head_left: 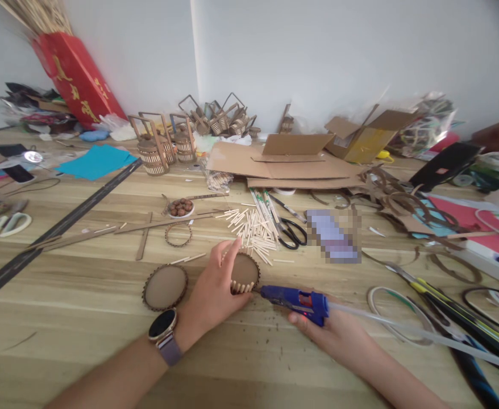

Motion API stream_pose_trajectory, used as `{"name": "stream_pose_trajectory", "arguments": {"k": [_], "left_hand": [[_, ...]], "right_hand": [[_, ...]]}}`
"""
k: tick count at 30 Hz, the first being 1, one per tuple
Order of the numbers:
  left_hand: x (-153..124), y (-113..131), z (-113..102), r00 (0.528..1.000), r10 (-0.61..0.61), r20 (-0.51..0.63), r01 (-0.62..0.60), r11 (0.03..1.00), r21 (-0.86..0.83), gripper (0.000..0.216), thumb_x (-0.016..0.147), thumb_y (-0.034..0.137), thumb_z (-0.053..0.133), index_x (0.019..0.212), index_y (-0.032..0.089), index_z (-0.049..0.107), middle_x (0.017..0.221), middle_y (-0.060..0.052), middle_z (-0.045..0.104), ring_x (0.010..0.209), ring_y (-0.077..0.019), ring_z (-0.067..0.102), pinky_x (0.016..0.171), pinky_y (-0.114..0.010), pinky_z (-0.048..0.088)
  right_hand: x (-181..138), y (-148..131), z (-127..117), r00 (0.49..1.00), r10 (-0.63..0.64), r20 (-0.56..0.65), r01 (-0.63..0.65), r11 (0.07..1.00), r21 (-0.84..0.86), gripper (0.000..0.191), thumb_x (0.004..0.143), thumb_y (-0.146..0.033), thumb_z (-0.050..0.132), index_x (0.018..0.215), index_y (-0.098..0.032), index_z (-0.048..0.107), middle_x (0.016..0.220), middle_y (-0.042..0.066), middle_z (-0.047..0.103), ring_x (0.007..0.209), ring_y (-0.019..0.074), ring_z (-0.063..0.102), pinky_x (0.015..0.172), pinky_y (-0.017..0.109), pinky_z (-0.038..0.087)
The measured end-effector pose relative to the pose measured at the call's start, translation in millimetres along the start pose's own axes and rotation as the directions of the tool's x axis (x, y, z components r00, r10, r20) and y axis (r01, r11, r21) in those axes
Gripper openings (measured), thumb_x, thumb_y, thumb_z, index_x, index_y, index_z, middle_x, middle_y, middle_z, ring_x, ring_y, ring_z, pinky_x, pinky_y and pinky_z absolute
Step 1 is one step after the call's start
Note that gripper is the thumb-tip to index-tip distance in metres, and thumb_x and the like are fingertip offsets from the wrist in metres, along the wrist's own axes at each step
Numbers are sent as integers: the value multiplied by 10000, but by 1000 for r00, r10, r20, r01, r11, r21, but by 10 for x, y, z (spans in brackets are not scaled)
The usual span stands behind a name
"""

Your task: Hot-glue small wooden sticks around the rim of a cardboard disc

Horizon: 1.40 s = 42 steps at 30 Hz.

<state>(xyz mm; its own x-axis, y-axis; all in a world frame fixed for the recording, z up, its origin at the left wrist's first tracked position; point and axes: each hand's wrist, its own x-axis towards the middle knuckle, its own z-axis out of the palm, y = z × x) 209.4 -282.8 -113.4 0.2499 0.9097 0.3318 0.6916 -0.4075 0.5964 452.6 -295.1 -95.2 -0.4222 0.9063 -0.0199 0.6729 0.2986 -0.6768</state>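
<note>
My left hand (217,278), with a watch at its wrist, grips the edge of a round brown cardboard disc (246,268) with a notched rim. Short pale sticks (243,288) stand in a row along the disc's near edge. In my right hand (339,332) is a blue hot glue gun (296,302), its nozzle at the disc's right edge. A long clear glue stick (394,322) runs out of its back. Another notched disc (165,287) lies left of my left hand. Beyond the disc is a pile of loose sticks (256,230).
Black-handled scissors (292,233) lie beside the pile. A small bowl of brown balls (181,208) and a notched ring (178,234) are at centre-left. Finished-looking little baskets (153,154) stand at the back near flat cardboard (283,162). Yellow-and-black cutters (458,307) lie right.
</note>
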Motion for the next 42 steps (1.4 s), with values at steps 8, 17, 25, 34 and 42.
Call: {"name": "stream_pose_trajectory", "arguments": {"k": [8,17,25,34,42], "left_hand": [[-3,-3,2,1000,-8,11,8,1000,6,1069,719,182,739,1482,340,7,1460,-152,254,1363,-359,356,1082,-559,374],[3,6,-5,1000,-12,17,12,1000,4,1030,731,183,719,1480,330,29,1462,-151,260,1371,-357,341,1084,-561,374],[-2,-4,6,999,-33,20,33,999,2,1068,686,156,757,1478,315,58,1469,-153,254,1376,-356,338,1100,-558,352],[6,-15,8,1000,-11,26,10,1000,17,1105,685,153,769,1473,337,16,1450,-154,258,1364,-356,355,1090,-559,365],[4,-7,-3,999,-31,37,31,999,9,1034,683,166,770,1467,271,103,1451,-160,277,1363,-346,351,1115,-543,336]], "right_hand": [[-8,10,14,1000,-1,-12,0,1000,-18,372,850,-481,506,1005,-236,739,1035,78,760,957,294,699,831,393,567],[-28,-8,31,998,7,-60,-9,999,-34,348,832,-473,521,958,-235,742,950,77,770,875,295,715,783,396,577],[37,56,-39,979,175,-101,-157,973,169,465,810,-619,527,910,-218,737,845,78,755,795,284,695,711,392,567],[-17,-1,-350,858,302,417,-455,823,340,625,751,-771,516,760,-158,635,695,54,653,548,131,557,506,236,418],[77,-115,-549,958,277,75,-210,856,-472,313,910,-412,464,715,-219,615,726,61,677,659,224,605,577,292,366]]}}
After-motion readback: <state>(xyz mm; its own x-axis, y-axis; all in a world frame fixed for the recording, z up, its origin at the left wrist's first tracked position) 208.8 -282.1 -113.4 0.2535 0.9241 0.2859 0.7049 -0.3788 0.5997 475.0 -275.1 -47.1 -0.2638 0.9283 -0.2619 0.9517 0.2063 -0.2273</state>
